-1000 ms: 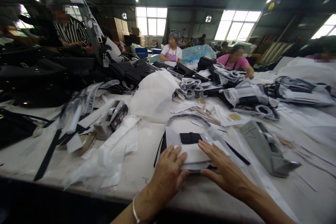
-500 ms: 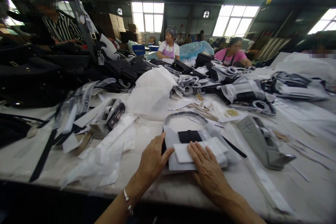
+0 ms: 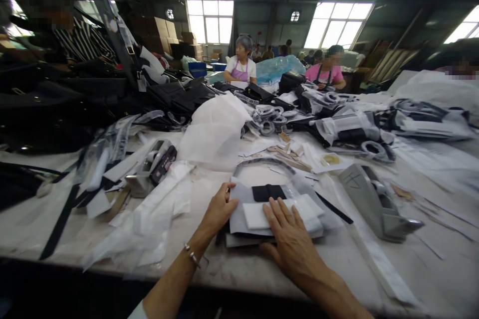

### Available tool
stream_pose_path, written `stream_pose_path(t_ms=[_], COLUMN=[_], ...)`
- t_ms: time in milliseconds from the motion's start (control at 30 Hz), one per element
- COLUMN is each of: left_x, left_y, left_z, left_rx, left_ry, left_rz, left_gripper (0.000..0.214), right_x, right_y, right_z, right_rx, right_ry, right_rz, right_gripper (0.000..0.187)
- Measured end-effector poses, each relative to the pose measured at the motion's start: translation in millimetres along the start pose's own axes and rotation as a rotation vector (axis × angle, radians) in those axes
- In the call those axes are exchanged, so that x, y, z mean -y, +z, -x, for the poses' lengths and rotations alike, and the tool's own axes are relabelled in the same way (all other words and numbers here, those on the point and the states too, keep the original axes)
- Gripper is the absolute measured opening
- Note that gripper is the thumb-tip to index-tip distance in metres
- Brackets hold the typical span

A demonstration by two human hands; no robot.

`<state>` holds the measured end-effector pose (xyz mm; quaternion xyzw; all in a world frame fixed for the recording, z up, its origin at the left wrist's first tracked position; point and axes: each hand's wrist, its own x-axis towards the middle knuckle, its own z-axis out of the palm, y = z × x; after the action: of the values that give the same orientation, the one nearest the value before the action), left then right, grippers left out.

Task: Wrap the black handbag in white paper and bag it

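Right grip (image 3: 288,239) atop packet (image 3: 258,217) — strap (image 3: 267,192), perhaps.

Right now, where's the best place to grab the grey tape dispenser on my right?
Grip the dispenser across its two flat side walls, about mid-body, coming down from above with your right hand, the nearer one. It stands upright, long and narrow, so the walls likely suit a pinch. Probably avoid the low nose pointing right, where the cutter seems to sit.
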<state>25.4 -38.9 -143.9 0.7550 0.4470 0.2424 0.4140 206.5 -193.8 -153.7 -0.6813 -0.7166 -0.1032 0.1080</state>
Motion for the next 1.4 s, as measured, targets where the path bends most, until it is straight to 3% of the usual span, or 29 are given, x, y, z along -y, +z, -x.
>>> stream_pose_path(t_ms=[133, 233, 367, 467, 533, 600, 733, 867, 1000, 1267, 1400], left_x=[6.6, 0.8, -23.0, -34.1, -29.3, -17.2, 2.8, 5.4, 6.8, 2.4, 6.4], left_y=[1.9, 0.7, -3.5, 1.9, 10.0, 18.1, 25.8, 29.7, 33.2, 40.2, 48.3], left_z=[6.7, 19.1, 36.1, 48.8, 57.5, 65.8, 74.6, 69.4, 66.1, 83.5, 80.3], left_rx=[-0.031, -0.103, -0.237, -0.102, 0.013, 0.042, -0.046, -0.142, -0.202, -0.232, -0.241], left_ry=[0.04, 0.158, 0.502, 0.718, 0.741, 0.752, 0.858, 0.939, 0.922, 1.004, 1.02], left_rz=[-0.05, -0.299, -0.527, -0.521, -0.545, -0.61, -0.721, -0.605, -0.521, -1.034, -1.164], left_gripper=[0.038, 0.035, 0.035, 0.042, 0.05, 0.055, 0.045, 0.032, 0.032, 0.041, 0.043], right_x=[10.5, 14.8, 15.3, 15.0, 15.5, 16.5, 17.4, 10.4, -1.5, -5.4, -1.1], right_y=[3.8, 9.4, 13.3, 11.3, 10.0, 9.5, 9.9, 8.4, 6.5, 5.1, 1.8], right_z=[-3.1, -3.0, -3.0, -4.9, -6.0, -6.4, -5.3, -0.4, 8.6, 11.3, 18.7], right_rx=[0.022, 0.021, 0.053, 0.08, 0.083, 0.074, 0.055, 0.008, -0.062, -0.114, -0.152], right_ry=[0.078, 0.073, 0.067, 0.07, 0.067, 0.059, 0.05, 0.004, -0.135, -0.173, -0.195], right_rz=[0.023, 0.063, 0.09, 0.103, 0.112, 0.123, 0.128, 0.068, -0.045, -0.082, -0.034], right_gripper=[0.087, 0.083, 0.077, 0.075, 0.073, 0.072, 0.071, 0.069, 0.064, 0.061, 0.065])
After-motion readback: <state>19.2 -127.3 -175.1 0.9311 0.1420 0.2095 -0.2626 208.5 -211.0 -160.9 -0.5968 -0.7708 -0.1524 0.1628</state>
